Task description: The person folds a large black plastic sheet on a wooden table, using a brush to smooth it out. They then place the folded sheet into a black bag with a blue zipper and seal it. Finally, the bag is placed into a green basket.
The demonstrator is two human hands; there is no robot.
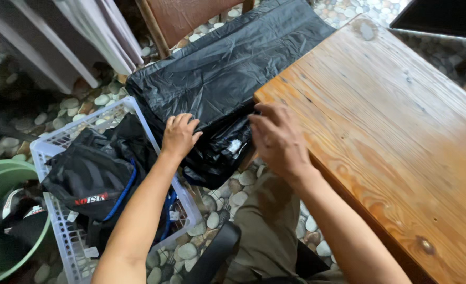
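A large black plastic bag (227,73) stands on the pebble floor between a wooden table (390,131) and a white plastic basket (64,231). My left hand (179,134) rests flat on the bag's near side, fingers together. My right hand (277,138) is at the table's corner, its fingers curled onto the bag's crumpled edge next to a small white patch (235,146). Whether that hand pinches the plastic or only touches it is unclear.
The basket holds dark clothing (93,176) with blue trim. A green bucket (7,221) with dark items stands at far left. A wooden chair (185,18) is behind the bag, white panels (59,37) lean at top left, and pebbles cover the floor.
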